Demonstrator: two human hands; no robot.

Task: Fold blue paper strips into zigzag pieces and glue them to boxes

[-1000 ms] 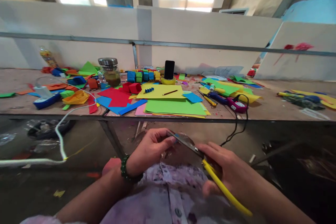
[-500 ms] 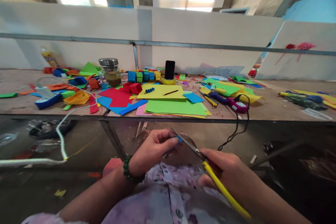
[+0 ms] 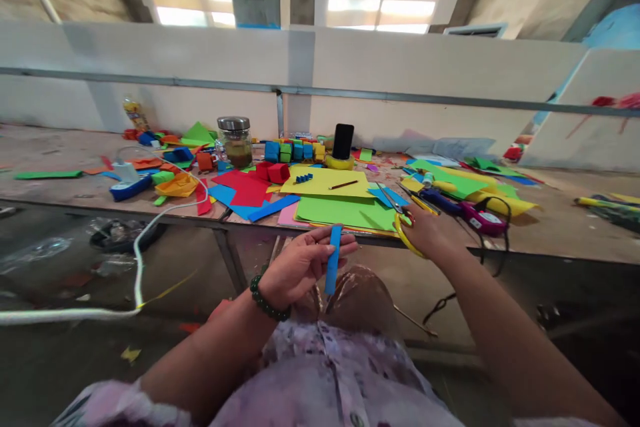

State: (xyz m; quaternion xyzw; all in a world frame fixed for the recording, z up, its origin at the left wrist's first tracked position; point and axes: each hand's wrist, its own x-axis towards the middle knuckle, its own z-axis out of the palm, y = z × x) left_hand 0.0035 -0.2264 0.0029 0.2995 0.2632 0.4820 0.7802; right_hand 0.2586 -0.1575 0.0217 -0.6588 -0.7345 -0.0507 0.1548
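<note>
The left hand (image 3: 300,268) holds a narrow, flat blue paper strip (image 3: 332,275) upright in front of the table's (image 3: 560,235) near edge, thumb pressing it against the fingers, which are otherwise spread out loosely. The right hand (image 3: 434,233), at the table edge, has its fingers closed around the handles of metal scissors with yellow grips (image 3: 400,228); whether the blades rest on the paper below is hard to tell. Beside them lies a stack topped with bright green paper (image 3: 345,212), beneath a yellow paper sheet (image 3: 313,191) bearing a thin brown pencil (image 3: 343,185).
</note>
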